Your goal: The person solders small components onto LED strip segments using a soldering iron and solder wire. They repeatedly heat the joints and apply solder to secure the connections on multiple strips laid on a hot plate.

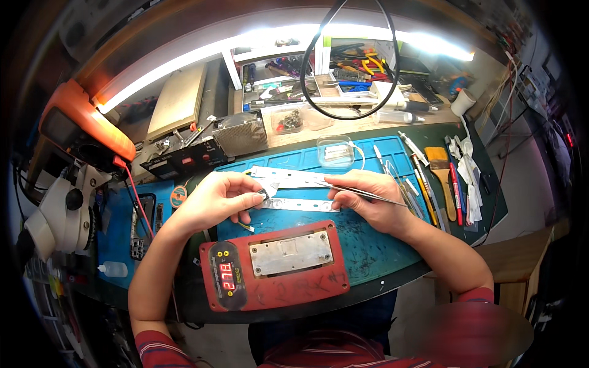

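Note:
My left hand [224, 199] is closed in a pinch at the left ends of two white strips, which look like LED strips. A small dark and pale piece [267, 191] shows at its fingertips, too small to name. Metal tweezers [362, 192] lie in my right hand [371, 199], their tips pointing left over the upper strip [294, 178]. The lower strip [300, 205] runs between both hands, its right end by my right fingers. Thin wires with a small connector [246, 227] hang below my left hand. Nearer me sits a red hot plate [334, 285] with a lit display.
A blue work mat [380, 245] lies beneath. Right of it are a brush [438, 159], pens and tools. At left stand an orange multimeter [92, 126], a microscope [61, 214] and an opened phone frame [143, 227]. A clear box [336, 153] sits behind; a black cable loop [305, 67] hangs above.

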Available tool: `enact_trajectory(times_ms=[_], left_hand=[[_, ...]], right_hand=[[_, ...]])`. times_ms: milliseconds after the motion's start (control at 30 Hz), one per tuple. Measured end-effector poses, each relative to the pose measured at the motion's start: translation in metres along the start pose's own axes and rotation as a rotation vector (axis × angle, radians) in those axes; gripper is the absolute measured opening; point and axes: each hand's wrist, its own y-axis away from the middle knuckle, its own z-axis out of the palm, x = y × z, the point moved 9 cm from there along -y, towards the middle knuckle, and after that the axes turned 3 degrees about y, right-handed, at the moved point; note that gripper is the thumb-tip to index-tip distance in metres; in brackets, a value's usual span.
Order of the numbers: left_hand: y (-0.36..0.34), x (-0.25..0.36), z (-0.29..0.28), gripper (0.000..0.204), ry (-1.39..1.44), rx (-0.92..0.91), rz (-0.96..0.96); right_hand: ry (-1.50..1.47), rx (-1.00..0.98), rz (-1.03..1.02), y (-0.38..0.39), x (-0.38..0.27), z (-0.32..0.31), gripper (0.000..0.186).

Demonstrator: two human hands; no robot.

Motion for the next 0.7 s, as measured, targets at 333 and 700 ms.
enact_trajectory(times_ms=[333, 700], left_hand=[[-0.007, -0.005, 0.012, 0.027, 0.087, -0.081, -0.07], [-0.009, -0.005, 0.014, 0.03, 0.051, -0.113, -0.093]], right_hand=[[-0.011, -0.089, -0.096, -0.009, -0.005, 0.015, 0.026], [0.065, -0.108, -0.12, -0.012, -0.005, 0.02, 0.028]])
